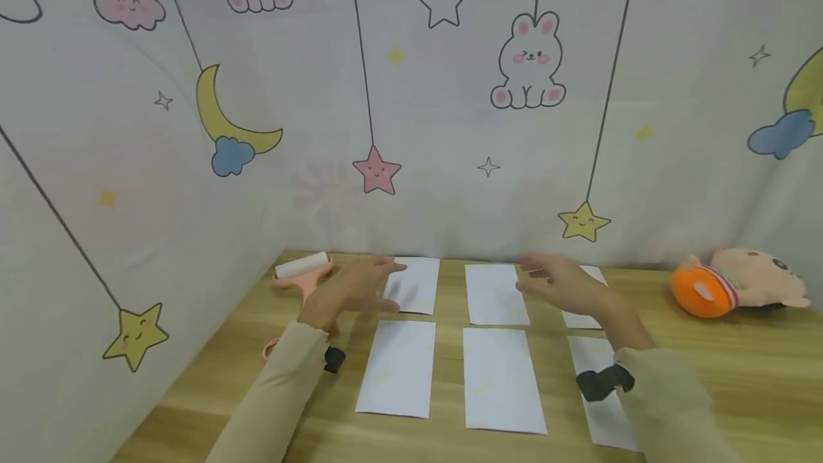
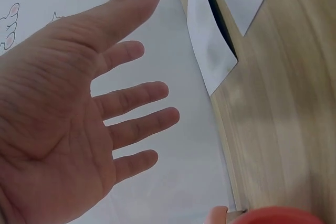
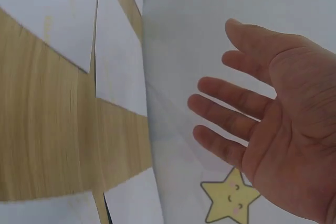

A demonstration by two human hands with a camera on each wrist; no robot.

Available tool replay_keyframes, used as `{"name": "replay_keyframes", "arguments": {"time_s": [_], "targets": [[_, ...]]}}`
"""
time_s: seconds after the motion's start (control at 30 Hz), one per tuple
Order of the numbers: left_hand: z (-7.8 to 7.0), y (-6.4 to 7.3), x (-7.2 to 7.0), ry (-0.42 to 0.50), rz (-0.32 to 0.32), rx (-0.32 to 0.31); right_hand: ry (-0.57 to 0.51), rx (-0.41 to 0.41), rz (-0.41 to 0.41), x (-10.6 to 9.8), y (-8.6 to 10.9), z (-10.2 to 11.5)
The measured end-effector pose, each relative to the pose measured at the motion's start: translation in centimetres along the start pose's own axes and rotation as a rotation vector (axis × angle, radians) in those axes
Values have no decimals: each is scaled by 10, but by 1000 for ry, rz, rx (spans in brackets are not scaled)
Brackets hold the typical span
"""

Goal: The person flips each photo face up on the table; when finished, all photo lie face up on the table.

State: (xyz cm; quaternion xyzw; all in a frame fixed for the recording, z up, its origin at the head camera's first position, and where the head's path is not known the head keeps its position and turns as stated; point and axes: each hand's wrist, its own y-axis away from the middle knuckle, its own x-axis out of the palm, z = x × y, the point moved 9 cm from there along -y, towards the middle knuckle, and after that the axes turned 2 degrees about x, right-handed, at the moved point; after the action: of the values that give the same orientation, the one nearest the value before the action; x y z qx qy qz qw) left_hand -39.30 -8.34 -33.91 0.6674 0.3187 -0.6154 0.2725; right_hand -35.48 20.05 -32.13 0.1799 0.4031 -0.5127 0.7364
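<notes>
Left hand (image 1: 353, 289): my fingers (image 2: 144, 128) extended, empty; 10 o'clock of sheets (image 1: 504, 381).
Right hand (image 1: 569, 286): likewise; 2 o'clock.
Sheets: I'd touch edges lightly.

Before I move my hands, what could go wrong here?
Your right sleeve appears above the front right sheet and might drag it. Your left hand looks close to the pink roller and could knock it. The back middle sheet and front middle sheet lie nearly edge to edge; a nudge could overlap them.

My left hand (image 2: 52, 124) has its fingers (image 2: 142, 128) spread before the white backdrop (image 2: 184, 182); papers (image 2: 210, 51) lie on the desk (image 2: 278, 124) beside it.
</notes>
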Motion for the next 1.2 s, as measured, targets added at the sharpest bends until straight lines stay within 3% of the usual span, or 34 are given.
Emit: {"name": "replay_keyframes", "arguments": {"time_s": [0.23, 0.43, 0.7, 0.9, 1.1, 1.2], "targets": [[4, 2, 15, 48, 70, -82, -59, -37, 40, 26, -28, 19], [1, 4, 25, 22, 128, -121, -5, -43, 76, 53, -43, 36], [6, 3, 27, -3, 123, -154, 48, -31, 162, 79, -69, 56], [3, -7, 34, -65, 127, -131, 73, -44, 194, 90, -73, 61], [11, -7, 41, -33, 164, -184, 86, 21, 233, 110, -76, 55], [12, -8, 41, -18, 162, -171, 64, 10, 243, 116, -76, 57]]}}
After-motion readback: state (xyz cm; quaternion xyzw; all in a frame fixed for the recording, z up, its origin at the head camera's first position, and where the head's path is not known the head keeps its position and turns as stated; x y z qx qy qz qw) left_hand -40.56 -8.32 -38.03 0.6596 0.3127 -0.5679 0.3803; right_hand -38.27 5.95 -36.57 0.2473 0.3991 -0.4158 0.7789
